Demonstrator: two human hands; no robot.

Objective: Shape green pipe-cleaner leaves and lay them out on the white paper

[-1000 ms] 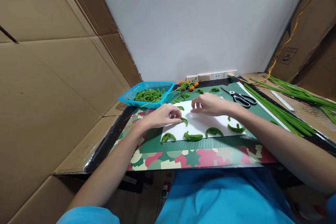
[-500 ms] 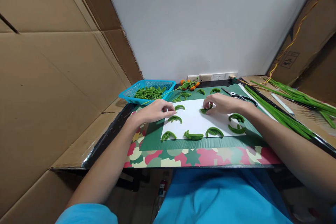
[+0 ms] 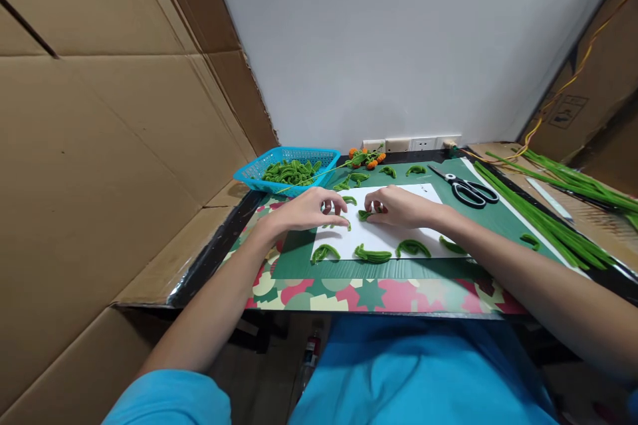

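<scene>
My left hand (image 3: 306, 211) rests on the left part of a white sheet (image 3: 393, 239), fingers curled over a small green bent pipe-cleaner piece that mostly hides beneath them. My right hand (image 3: 399, 207) sits beside it, pinching another green curved piece (image 3: 363, 215) at its fingertips. Three more green curved pieces (image 3: 373, 254) lie in a row along the near edge of the sheet. A further one (image 3: 349, 200) lies just beyond my left fingers.
A blue basket (image 3: 259, 172) of green pieces stands at the back left. Black-handled scissors (image 3: 468, 189) lie at the back right, long green stems (image 3: 548, 219) further right. An orange-flowered sprig (image 3: 366, 159) lies by the wall sockets. Cardboard walls rise on both sides.
My right hand has moved left with a green piece, from the middle of the sheet to beside my left hand. My left hand has shifted slightly right onto the piece near it.
</scene>
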